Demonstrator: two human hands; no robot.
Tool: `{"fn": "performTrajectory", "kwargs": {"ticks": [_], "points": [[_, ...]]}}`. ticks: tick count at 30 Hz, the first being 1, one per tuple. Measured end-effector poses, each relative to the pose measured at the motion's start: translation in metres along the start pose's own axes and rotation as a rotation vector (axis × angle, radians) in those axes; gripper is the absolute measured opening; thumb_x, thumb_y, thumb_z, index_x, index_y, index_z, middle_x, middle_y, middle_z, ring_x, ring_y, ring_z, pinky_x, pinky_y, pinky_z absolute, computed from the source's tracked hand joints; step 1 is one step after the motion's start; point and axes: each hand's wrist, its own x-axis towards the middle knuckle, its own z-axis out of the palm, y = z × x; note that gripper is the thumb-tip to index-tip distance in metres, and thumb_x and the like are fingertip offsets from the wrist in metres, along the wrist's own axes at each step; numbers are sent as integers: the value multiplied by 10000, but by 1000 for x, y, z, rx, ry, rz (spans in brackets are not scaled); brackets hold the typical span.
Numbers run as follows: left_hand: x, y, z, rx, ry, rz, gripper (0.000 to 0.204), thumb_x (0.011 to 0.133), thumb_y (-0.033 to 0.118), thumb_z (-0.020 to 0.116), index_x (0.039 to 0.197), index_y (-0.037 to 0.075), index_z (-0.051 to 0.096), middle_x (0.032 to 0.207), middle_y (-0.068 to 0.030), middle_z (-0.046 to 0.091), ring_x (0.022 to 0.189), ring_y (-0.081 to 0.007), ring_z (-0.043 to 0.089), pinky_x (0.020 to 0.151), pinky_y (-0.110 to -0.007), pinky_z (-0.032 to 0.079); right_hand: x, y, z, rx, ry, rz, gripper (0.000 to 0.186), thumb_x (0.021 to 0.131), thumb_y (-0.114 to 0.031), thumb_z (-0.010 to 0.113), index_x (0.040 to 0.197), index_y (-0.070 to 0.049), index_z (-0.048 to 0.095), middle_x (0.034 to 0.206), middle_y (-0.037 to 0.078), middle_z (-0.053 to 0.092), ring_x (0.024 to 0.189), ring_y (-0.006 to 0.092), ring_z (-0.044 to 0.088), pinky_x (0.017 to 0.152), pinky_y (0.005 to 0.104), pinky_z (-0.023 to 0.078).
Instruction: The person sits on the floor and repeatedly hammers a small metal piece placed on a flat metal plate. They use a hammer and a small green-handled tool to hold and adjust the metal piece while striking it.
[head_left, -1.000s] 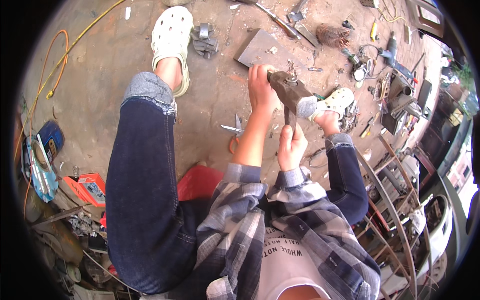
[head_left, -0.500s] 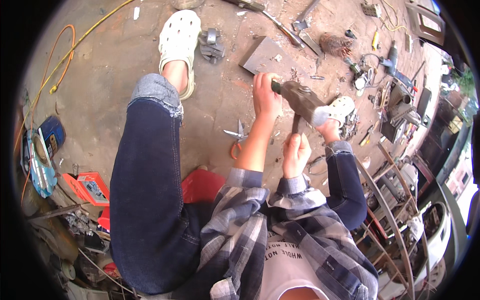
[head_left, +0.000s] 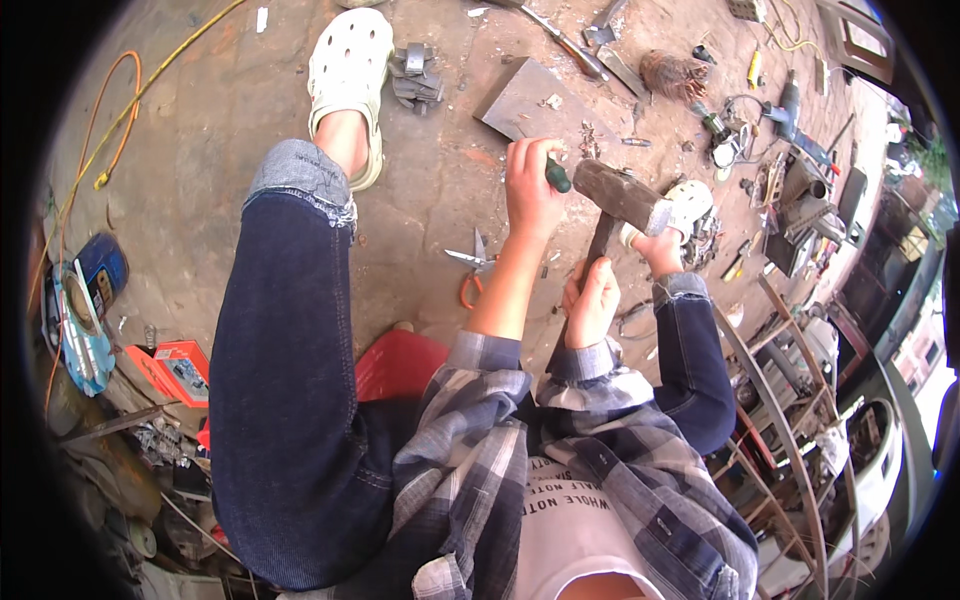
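Observation:
My left hand (head_left: 532,188) is closed round a tool with a dark green handle (head_left: 558,176), whose butt sticks out beside the thumb. The rest of that tool is hidden, so I cannot tell its kind. In my right hand (head_left: 593,302) is a hammer, gripped by its dark handle (head_left: 603,240). Its heavy rusty head (head_left: 618,195) hangs just right of the green butt, with a small gap between them. Beyond my hands a flat metal block (head_left: 545,105) lies on the ground, with small brown bits (head_left: 588,138) at its right edge.
Scissors (head_left: 473,262) with orange handles lie left of my forearm. Copper-coloured wire coil (head_left: 672,75), a power drill (head_left: 790,105) and scattered metal parts lie at the far right. A metal frame (head_left: 780,420) stands at the right; a red stool (head_left: 395,365) is under me.
The hammer head has come away from the green butt, uncovering more of it, and more of the hammer's handle shows. My left hand keeps its grip. The whole view has shifted slightly.

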Motion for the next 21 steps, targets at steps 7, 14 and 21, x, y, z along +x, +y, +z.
{"fn": "performTrajectory", "kwargs": {"ticks": [7,14,21], "points": [[17,0,-6,-365,237,-270,68,875,1,542,939,7,565,871,-87,609,745,-175,582,682,-309,476,18,50,-8,-235,-20,200,440,942,-478,473,677,-127,450,474,-78,330,339,34,267,324,217,172],[45,48,-10,-941,158,-498,90,892,14,528,968,-12,568,851,-82,621,653,-95,546,571,-226,466,30,100,-4,216,-300,906,469,901,-562,488,765,-112,488,548,-47,344,461,91,323,466,251,288],[24,128,-5,-1099,-160,-487,139,888,18,530,1009,-36,571,857,-97,616,686,-131,557,601,-239,456,31,19,-24,-271,118,-267,372,858,-147,648,1158,33,523,1108,167,561,1024,233,583,879,324,475]]}}
